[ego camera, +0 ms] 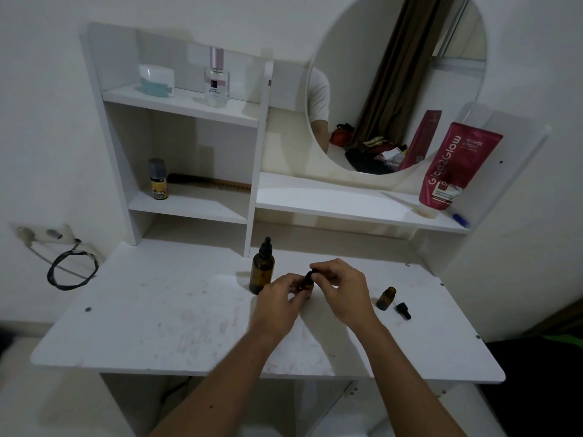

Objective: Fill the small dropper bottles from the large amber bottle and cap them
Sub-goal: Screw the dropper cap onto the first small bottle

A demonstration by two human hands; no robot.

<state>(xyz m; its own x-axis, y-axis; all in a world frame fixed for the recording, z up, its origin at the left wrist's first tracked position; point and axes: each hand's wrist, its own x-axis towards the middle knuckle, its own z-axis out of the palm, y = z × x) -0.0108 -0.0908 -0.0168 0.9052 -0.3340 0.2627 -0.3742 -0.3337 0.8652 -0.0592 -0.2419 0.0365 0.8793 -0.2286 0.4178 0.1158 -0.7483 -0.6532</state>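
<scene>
My left hand [277, 294] has its grip closed round a small bottle [308, 287] standing on the counter [157, 316] in front of me, and my right hand [339, 283] pinches its black cap [310, 274] between thumb and fingertips; whether I am tightening or loosening I cannot tell. To do this well, I judge I should keep the bottle upright and pressed to the counter, turning only the cap so nothing spills. The big bottle [262, 269] stands just beside my left hand, its dropper top on; its level is too dark to read. To my right a second small bottle [386, 298] stands open, contents unclear, its dropper [403, 310] lying just beside it.
</scene>
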